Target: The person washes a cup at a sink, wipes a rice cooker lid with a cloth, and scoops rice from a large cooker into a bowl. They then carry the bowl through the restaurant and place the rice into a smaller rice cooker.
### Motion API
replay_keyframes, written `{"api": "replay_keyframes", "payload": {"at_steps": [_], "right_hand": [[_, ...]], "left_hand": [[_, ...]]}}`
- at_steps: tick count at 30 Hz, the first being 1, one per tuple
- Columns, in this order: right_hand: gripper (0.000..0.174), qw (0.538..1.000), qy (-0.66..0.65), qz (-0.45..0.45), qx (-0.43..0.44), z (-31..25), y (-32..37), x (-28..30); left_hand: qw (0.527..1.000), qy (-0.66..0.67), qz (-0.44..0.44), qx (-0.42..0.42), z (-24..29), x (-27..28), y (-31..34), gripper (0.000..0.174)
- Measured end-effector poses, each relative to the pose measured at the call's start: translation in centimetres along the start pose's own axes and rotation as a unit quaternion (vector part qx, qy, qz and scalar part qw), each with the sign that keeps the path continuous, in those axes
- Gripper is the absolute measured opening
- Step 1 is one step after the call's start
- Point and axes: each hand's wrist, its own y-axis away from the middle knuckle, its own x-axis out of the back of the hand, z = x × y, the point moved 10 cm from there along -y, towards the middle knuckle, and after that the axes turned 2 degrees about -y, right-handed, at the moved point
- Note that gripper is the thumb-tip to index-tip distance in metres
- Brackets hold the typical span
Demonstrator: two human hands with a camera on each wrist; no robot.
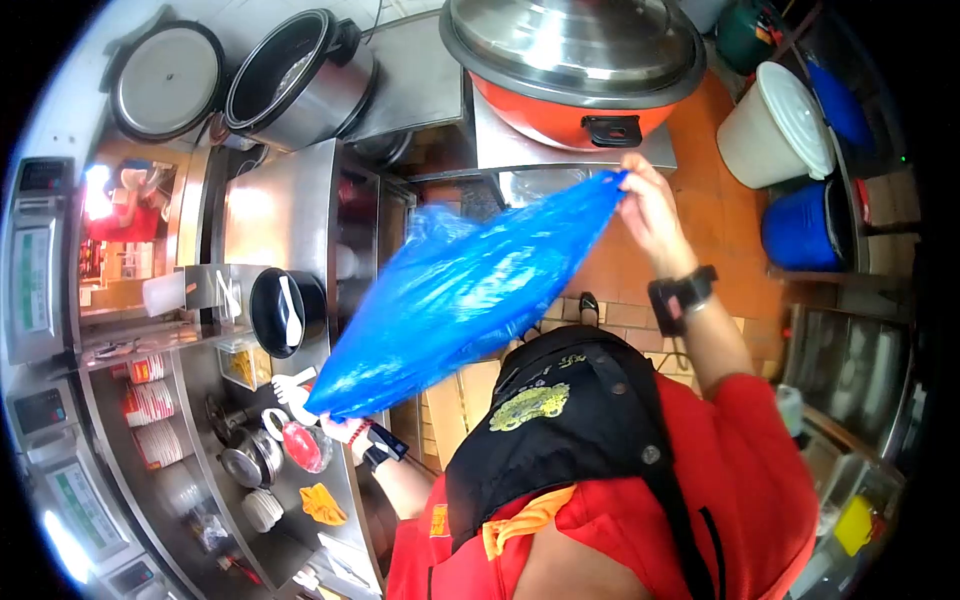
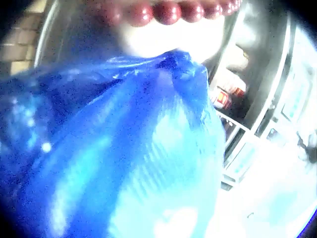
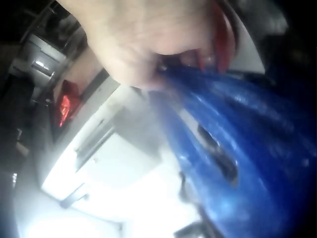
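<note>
In a cramped kitchen with an orange tiled floor point(image 1: 690, 170), beside a steel surface point(image 1: 338, 470) along the left of the head view. Stretched in mid-air across the middle, a filmy blue plastic bag point(image 1: 470, 290), slanting from low left to high right. With hands well apart, clamped on opposite ends of the bag: pinching the upper corner with the right hand point(image 1: 650, 212), near a red-orange rice cooker point(image 1: 545, 115) in view; gripping the lower corner with the left hand point(image 1: 345, 428), near white utensils point(image 1: 295, 395) on the surface. Wearing a red bead bracelet point(image 2: 167, 12) on the left wrist, close to the gathered plastic. Cannot make out the left fingertips behind it. Further up the surface, a black bowl point(image 1: 262, 310) with a white spoon point(image 1: 292, 310) in it; lower down, a crumpled orange cloth point(image 1: 322, 505).
</note>
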Motion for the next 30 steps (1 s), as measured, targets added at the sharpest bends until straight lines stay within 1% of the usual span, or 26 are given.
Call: {"api": "replay_keyframes", "payload": {"at_steps": [2,3,4,5,6,8,10,11,12,13,14,15,16,17,18,19,20,21,22,23,24,25,26,27,29,30], "right_hand": [[0.02,0.994,0.052,0.052,-0.079,3.9,0.1,6.4],[0.021,0.992,0.062,0.064,-0.093,5.4,0.4,9.2],[0.022,0.989,0.072,0.074,-0.109,6.8,0.8,11.5],[0.023,0.983,0.085,0.11,-0.116,7.5,1.5,13.5],[0.023,0.977,0.097,0.145,-0.123,8.2,2.5,15.5],[0.025,0.973,0.089,0.092,-0.19,10.3,3.8,19.5],[0.027,0.954,0.114,0.017,-0.277,12.2,5.2,22.1],[0.037,0.906,0.251,0.007,-0.34,11.3,6.5,22.2],[0.047,0.837,0.382,-0.002,-0.391,9.2,7.6,22.0],[0.047,0.837,0.386,-0.009,-0.389,8.2,7.5,22.3],[0.062,0.819,0.448,-0.073,-0.351,6.9,6.9,22.3],[0.077,0.793,0.506,-0.135,-0.311,5.7,6.4,21.8],[0.089,0.805,0.511,-0.173,-0.247,3.6,5.3,17.9],[0.102,0.813,0.513,-0.206,-0.183,1.2,4.4,11.7],[0.105,0.825,0.503,-0.227,-0.118,-0.7,4.2,5.1],[0.108,0.834,0.492,-0.244,-0.051,-1.7,4.1,-1.5],[0.114,0.8,0.516,-0.303,0.037,-1.8,4.2,-7.2],[0.116,0.776,0.529,-0.337,0.076,-0.9,5.2,-12.0],[0.119,0.787,0.466,-0.396,0.088,0.8,6.7,-16.8],[0.121,0.779,0.447,-0.432,0.087,3.8,7.7,-19.1],[0.116,0.725,0.522,-0.443,0.079,6.7,9.0,-20.7],[0.108,0.694,0.522,-0.496,-0.008,11.7,10.0,-19.3],[0.086,0.756,0.386,-0.508,-0.145,13.3,11.0,-20.1],[0.061,0.75,0.359,-0.503,-0.238,16.9,11.3,-18.3],[0.041,0.737,0.412,-0.507,-0.172,18.8,10.9,-16.2],[0.04,0.728,0.419,-0.515,-0.172,19.3,11.0,-15.1]], "left_hand": [[0.999,-0.01,0.006,-0.032,1.5,1.1,-0.6,0.048],[0.998,-0.032,0.012,-0.061,2.1,1.6,-1.2,0.048],[0.992,-0.067,0.02,-0.103,2.6,2.2,-1.8,0.048],[0.975,-0.126,0.04,-0.181,3.5,2.5,-2.6,0.043],[0.985,-0.115,-0.004,-0.125,2.6,4.1,-4.9,0.037],[0.993,0.072,0.069,-0.063,1.1,0.0,-3.9,0.017],[0.991,0.113,-0.056,-0.054,1.0,-5.7,-4.0,0.019],[0.988,0.113,-0.098,-0.04,1.0,-8.0,-4.2,0.015],[0.983,0.113,-0.143,-0.025,1.1,-10.5,-4.1,0.011],[0.987,0.067,-0.137,-0.051,2.1,-13.1,-3.0,0.006],[0.987,0.07,-0.137,-0.056,2.6,-15.1,-2.2,0.006],[0.984,0.042,-0.158,-0.068,3.1,-17.2,-1.4,0.006],[0.981,0.012,-0.18,-0.078,3.0,-19.1,-0.6,0.005],[0.975,-0.026,-0.2,-0.095,2.2,-21.1,0.2,0.008],[0.96,-0.104,-0.221,-0.135,1.4,-23.6,1.9,0.014],[0.959,-0.101,-0.233,-0.126,-0.6,-25.3,3.2,0.02],[0.942,-0.18,-0.258,-0.119,-2.6,-27.3,4.7,0.026],[0.929,-0.177,-0.302,-0.117,-4.9,-28.7,5.7,0.027],[0.921,-0.185,-0.331,-0.086,-6.6,-30.7,7.2,0.026],[0.915,-0.149,-0.369,-0.071,-7.8,-32.1,8.4,0.025],[0.906,-0.113,-0.405,-0.056,-8.4,-33.3,9.3,0.025],[0.911,-0.126,-0.388,-0.062,-7.9,-33.9,9.4,0.023],[0.917,-0.14,-0.367,-0.069,-7.2,-34.1,9.4,0.021],[0.928,-0.111,-0.351,-0.051,-6.9,-33.5,8.8,0.019],[0.951,-0.044,-0.305,-0.008,-6.2,-31.5,6.4,0.014],[0.954,0.003,-0.298,0.024,-6.0,-30.8,5.6,0.01]]}}
